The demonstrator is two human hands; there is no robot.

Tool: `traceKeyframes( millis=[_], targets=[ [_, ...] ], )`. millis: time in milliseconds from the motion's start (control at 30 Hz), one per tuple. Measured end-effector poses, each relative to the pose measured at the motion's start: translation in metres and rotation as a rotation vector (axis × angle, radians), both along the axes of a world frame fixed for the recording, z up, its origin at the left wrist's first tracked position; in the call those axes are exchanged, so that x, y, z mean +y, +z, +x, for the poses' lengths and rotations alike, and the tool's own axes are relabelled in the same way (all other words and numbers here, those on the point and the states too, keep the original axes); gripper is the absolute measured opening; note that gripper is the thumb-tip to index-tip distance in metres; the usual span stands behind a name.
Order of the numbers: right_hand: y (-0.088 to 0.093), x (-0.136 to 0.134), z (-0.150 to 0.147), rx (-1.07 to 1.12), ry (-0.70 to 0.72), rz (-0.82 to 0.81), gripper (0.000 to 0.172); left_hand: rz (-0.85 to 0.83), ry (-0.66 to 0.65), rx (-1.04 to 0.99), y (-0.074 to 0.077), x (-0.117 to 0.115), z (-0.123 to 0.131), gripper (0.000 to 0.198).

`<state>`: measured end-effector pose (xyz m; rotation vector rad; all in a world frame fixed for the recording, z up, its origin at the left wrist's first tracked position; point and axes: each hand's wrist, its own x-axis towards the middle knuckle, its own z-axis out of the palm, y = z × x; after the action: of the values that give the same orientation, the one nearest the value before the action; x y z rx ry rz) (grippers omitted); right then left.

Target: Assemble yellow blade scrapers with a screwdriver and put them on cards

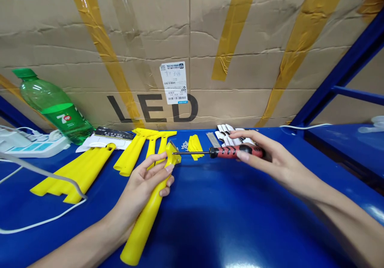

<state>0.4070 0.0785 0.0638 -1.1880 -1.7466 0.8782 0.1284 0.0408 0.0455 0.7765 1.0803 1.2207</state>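
My left hand [150, 178] is wrapped round the neck of a yellow plastic scraper [143, 224], its long handle slanting down toward me. A small metal piece shows at the scraper's head. In my right hand [267, 152] is a screwdriver [234, 152] with a red and black handle, held level. Its shaft points left and the tip meets the scraper's head. Just behind lie small yellow plastic pieces [195, 146] and a little heap of screws [184, 146]. White-wrapped blades [226, 134] sit beyond the screwdriver.
More yellow handles [81, 172] and yellow scraper parts [135, 150] lie at the left. A green bottle [57, 108] leans by a power strip [39, 146], and a white cable [45, 226] loops across the blue surface [210, 220]. A large cardboard box [240, 100] stands behind.
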Motion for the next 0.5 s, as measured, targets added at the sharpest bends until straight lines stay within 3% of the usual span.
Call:
traceKeyframes(
  millis=[133, 200, 333, 500],
  targets=[
    [0.0005, 0.0003, 0.0045, -0.033, 0.041, 0.126, 0.034, -0.001, 0.016, -0.004, 0.0011, -0.0008, 0.0, 0.054],
    [-0.0021, -0.0006, 0.0018, -0.011, -0.011, 0.091, 0.028, 0.003, 0.005, 0.004, 0.0015, -0.0012, 0.0008, 0.054],
    [-0.0055, -0.0014, -0.0017, 0.019, -0.037, -0.033, 0.039, 0.007, 0.007, 0.007, 0.0021, -0.0003, 0.0019, 0.057],
    [-0.0067, 0.0051, 0.0053, -0.033, 0.058, 0.148, 0.038, 0.001, 0.021, 0.017, 0.0029, -0.0003, 0.0006, 0.058]
  ],
)
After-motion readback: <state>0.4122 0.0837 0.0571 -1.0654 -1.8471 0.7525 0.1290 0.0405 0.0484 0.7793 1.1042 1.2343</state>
